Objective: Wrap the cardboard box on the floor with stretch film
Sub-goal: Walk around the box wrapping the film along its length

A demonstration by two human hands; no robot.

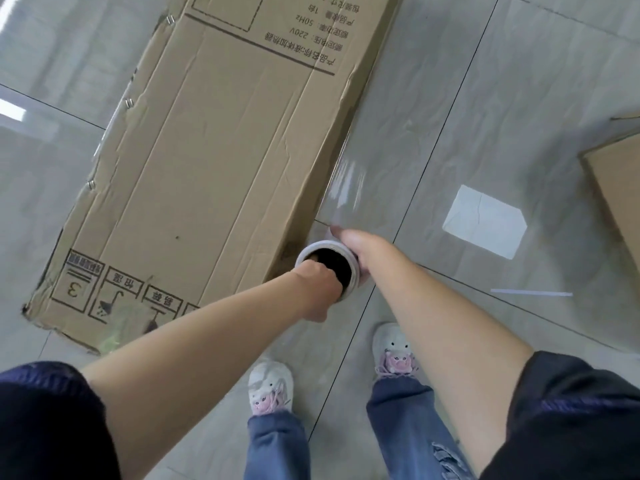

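On the shiny grey tile floor lies a long flat brown cardboard box. Just beside its near edge, the left hand and right hand both grip a white roll of clear stretch film, left fingers tucked inside its core.

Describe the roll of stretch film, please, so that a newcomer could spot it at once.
Find the long cardboard box lying on the tiled floor; follow its right edge down to the near corner. There the left hand and the right hand hold the roll on end. It is the only round thing, with a white rim around a dark hollow core.
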